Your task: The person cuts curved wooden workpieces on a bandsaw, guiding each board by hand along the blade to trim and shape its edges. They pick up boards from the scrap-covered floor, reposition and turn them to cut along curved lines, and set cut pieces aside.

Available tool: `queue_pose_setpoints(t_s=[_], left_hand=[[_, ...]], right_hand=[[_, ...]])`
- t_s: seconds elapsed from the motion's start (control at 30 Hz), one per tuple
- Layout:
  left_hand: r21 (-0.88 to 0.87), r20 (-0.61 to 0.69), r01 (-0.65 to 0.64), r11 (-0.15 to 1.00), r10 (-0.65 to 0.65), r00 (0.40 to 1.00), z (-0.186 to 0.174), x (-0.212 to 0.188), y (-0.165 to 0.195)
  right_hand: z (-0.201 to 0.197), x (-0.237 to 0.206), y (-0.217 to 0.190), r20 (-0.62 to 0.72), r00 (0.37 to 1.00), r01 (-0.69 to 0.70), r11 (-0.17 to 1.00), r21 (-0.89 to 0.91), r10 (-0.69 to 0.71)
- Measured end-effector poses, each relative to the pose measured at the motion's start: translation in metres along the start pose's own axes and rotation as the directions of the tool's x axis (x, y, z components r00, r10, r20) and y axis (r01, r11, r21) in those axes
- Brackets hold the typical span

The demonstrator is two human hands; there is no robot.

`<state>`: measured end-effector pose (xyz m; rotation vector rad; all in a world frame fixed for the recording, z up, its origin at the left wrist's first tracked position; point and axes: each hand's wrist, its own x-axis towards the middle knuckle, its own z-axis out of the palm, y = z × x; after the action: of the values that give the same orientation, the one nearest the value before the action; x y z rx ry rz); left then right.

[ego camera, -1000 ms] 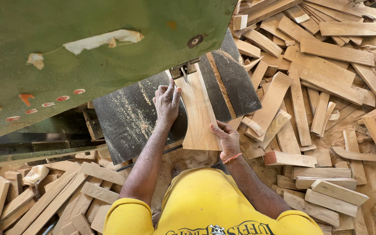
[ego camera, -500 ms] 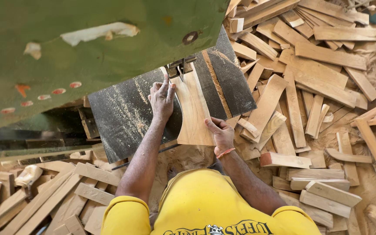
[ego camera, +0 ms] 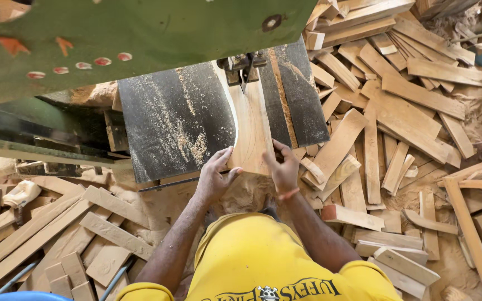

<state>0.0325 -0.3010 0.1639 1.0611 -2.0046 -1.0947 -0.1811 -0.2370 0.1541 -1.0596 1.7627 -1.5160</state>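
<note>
Wooden plank (ego camera: 250, 125) — lengthwise toward blade guide (ego camera: 242, 66), left hand (ego camera: 214, 177), right hand (ego camera: 283, 169) gripping near end

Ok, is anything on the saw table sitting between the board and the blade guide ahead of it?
Nothing visible does. The board lies flat on the dark saw table, its far end already under the blade guide. Only loose sawdust lies beside it. The left hand and right hand grip its near end.
</note>
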Motion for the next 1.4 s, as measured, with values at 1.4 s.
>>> queue_pose_setpoints(t_s=[1.4], left_hand=[[-0.107, 0.049, 0.13, 0.986, -0.125, 0.991, -0.002, 0.023, 0.002]], right_hand=[[-0.01, -0.001, 0.014, 0.279, 0.946, 0.185, 0.982, -0.043, -0.166]])
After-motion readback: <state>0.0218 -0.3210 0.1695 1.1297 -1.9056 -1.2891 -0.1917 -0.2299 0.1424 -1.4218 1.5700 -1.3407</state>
